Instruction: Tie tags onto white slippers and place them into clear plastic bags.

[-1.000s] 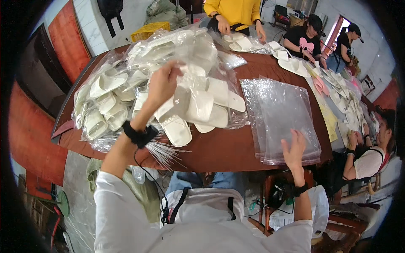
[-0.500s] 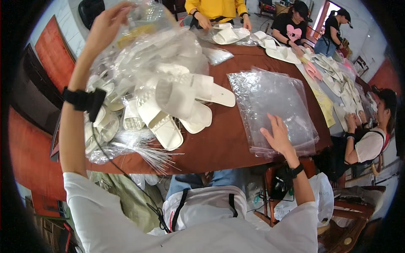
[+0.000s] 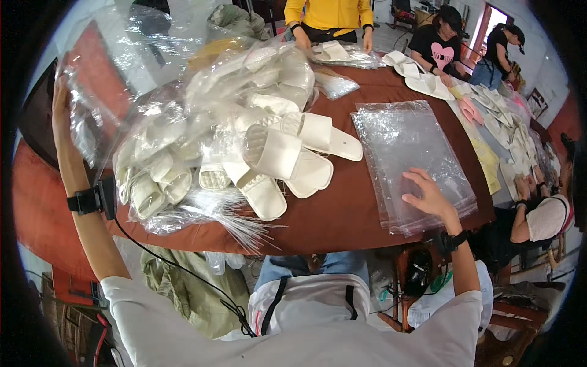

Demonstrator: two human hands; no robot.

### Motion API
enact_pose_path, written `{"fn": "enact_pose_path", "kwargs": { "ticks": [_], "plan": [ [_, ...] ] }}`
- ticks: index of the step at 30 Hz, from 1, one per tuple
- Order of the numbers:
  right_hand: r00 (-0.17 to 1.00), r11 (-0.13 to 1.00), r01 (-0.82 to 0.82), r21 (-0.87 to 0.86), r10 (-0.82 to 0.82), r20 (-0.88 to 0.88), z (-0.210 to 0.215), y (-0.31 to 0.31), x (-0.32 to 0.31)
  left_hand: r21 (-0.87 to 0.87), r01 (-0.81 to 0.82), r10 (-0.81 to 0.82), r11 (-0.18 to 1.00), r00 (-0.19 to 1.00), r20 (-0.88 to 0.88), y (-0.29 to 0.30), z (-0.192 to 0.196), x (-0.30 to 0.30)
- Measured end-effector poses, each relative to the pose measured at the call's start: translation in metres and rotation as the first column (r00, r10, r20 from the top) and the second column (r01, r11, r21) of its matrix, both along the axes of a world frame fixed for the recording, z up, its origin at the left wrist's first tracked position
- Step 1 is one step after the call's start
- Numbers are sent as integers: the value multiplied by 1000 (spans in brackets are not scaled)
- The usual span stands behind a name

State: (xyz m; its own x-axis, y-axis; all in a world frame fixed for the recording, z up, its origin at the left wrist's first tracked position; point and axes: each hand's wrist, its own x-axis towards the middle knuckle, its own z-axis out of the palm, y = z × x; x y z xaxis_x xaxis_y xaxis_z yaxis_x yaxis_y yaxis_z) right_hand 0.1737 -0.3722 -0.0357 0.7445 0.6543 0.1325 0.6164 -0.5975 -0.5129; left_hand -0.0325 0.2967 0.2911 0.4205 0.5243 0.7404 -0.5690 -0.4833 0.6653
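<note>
At the far left, my left hand (image 3: 60, 95) is raised, seen edge-on, at the edge of a large clear plastic bag (image 3: 101, 122); the bag is spread leftward, and the fingers appear closed on its edge. Clear plastic lies over a heap of white slippers (image 3: 162, 177). More white slippers (image 3: 272, 153) rest uncovered toward the middle of the table. On the right, my right hand (image 3: 428, 194) is open, fingers curved and apart, over the near part of a stack of flat clear bags (image 3: 409, 137). Whether it touches the stack is hard to tell.
White twist ties (image 3: 235, 223) lie by the near edge of the brown-covered table (image 3: 330, 226). Across it, a person in yellow (image 3: 329, 18) handles a bagged slipper. Other people work at the right beside rows of slippers (image 3: 504, 131). A chair (image 3: 397, 287) stands at lower right.
My left hand has swung left and down, and the clear plastic now stretches out toward the left. My right hand stays over the flat bags, its fingers more curved.
</note>
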Motion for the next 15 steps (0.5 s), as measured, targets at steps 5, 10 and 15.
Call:
{"fn": "enact_pose_path", "kwargs": {
  "ticks": [5,10,15],
  "plan": [
    [993,994,99,54,-102,64,5,-3,-3,9,203,-197,979,962,-190,-6,-60,-37],
    [989,980,118,163,-131,71,31,18,-24,23,353,-323,935,878,-353,-73,-94,-48],
    [988,928,152,340,-130,-86,53,43,-57,-29,529,-467,848,721,-512,-140,-122,17]
  ]
}}
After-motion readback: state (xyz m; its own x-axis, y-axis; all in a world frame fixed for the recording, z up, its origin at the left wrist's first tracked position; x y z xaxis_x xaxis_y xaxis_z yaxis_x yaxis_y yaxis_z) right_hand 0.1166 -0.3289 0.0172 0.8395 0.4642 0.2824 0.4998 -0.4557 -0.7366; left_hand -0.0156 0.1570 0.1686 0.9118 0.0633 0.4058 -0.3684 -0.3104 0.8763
